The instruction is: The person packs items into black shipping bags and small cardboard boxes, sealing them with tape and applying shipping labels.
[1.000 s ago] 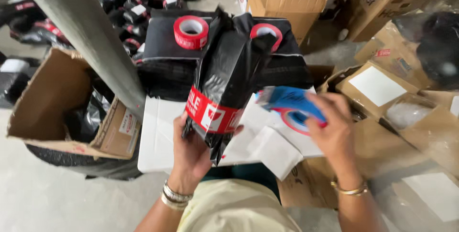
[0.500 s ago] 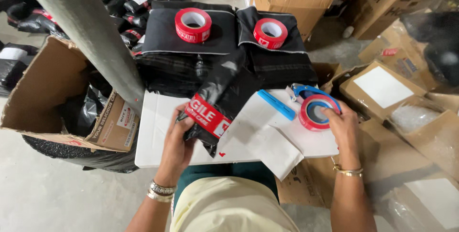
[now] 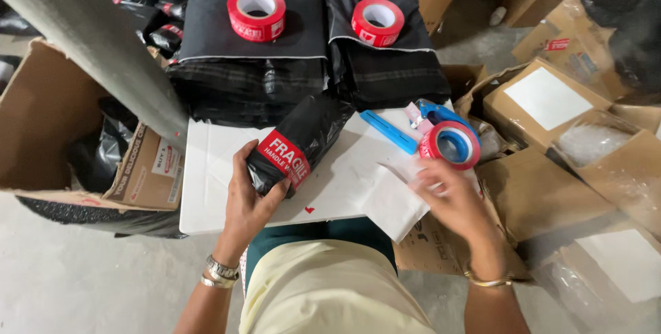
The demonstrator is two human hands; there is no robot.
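The white surface point(image 3: 220, 203) is hemmed by black stacks behind and cartons at both sides; its near left corner lies bare. The left hand point(image 3: 249, 200) has its fingers clamped on a black taped parcel point(image 3: 296, 144) lying mid-surface. The right hand point(image 3: 447, 193), fingers loosely apart, touches white paper sheets point(image 3: 385, 193) beside a blue tape dispenser point(image 3: 447, 138)

Left hand point(image 3: 249, 196) curled in grip at white table point(image 3: 206, 196) near edge; right hand point(image 3: 447, 193) flat, fingers spread, blurred, over table's right end.

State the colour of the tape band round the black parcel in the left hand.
Red with white lettering, on the black parcel; head view.
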